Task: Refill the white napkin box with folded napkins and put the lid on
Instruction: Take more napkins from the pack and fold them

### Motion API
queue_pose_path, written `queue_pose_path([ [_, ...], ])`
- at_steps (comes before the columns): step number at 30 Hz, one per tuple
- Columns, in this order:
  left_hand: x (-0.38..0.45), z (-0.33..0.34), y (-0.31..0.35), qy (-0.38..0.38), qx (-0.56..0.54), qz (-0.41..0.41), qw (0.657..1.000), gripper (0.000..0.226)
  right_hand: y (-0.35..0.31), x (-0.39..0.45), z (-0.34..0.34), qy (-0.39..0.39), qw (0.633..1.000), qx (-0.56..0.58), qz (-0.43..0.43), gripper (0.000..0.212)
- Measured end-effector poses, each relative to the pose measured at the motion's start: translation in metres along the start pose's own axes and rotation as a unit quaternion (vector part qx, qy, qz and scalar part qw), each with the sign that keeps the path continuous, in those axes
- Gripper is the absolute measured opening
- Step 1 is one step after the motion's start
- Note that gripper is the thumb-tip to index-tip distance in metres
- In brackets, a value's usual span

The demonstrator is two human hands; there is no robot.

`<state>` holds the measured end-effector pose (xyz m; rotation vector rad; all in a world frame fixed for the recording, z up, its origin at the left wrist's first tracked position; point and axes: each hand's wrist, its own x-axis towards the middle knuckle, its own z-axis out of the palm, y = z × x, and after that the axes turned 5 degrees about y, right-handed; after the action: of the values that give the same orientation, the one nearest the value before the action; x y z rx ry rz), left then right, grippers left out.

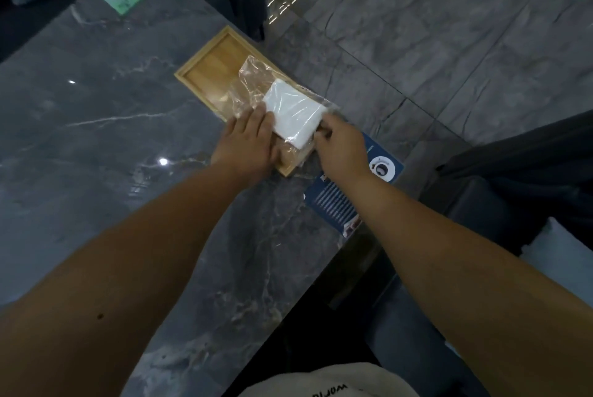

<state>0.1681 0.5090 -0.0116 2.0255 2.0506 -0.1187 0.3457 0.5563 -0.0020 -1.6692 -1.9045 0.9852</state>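
The wooden tray [208, 70] sits near the desk [96, 127] edge, bare marble beyond it. Both hands (left [247, 139], right [341, 144]) grip the clear-bagged white napkins [293, 112] over the tray's near end.

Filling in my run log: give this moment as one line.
left hand: on clear plastic bag | right hand: gripping bag's near end | white folded napkin stack: inside bag, over shallow wooden tray | white box: unseen
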Motion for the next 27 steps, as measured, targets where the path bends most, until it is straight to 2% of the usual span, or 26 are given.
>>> queue_pose_path([
  [4,0.001,-0.003,0.002,-0.011,-0.01,-0.005,1.0,0.067,-0.018,0.019,0.008,0.026,0.985,0.077,0.152,0.022],
  [6,0.002,-0.005,0.002,-0.016,-0.014,-0.009,1.0,0.066,-0.025,0.025,0.014,0.034,0.957,0.156,0.241,0.024],
  [8,0.002,-0.007,0.001,-0.02,-0.02,-0.012,1.0,0.066,-0.03,0.028,0.016,0.036,0.933,0.206,0.293,0.03],
  [12,0.004,-0.008,-0.001,-0.027,-0.036,-0.01,0.999,0.066,-0.031,0.033,0.018,0.044,0.904,0.241,0.35,0.05],
  [14,0.004,-0.01,-0.002,-0.026,-0.048,-0.011,0.998,0.066,-0.032,0.034,0.016,0.033,0.895,0.248,0.369,0.051],
  [18,0.003,-0.015,-0.004,-0.02,-0.069,-0.026,0.997,0.071,-0.031,0.02,-0.003,0.006,0.889,0.282,0.362,0.017],
  [20,0.003,-0.016,-0.006,-0.02,-0.072,-0.029,0.997,0.071,-0.022,0.006,-0.016,0.006,0.886,0.294,0.359,0.007],
  [23,0.005,-0.013,-0.012,-0.026,-0.05,-0.015,0.998,0.071,-0.004,-0.015,-0.03,-0.01,0.871,0.291,0.396,0.006],
  [27,0.007,-0.01,-0.013,-0.027,-0.009,0.002,1.0,0.067,0.005,-0.028,-0.035,-0.049,0.821,0.331,0.463,0.006],
])
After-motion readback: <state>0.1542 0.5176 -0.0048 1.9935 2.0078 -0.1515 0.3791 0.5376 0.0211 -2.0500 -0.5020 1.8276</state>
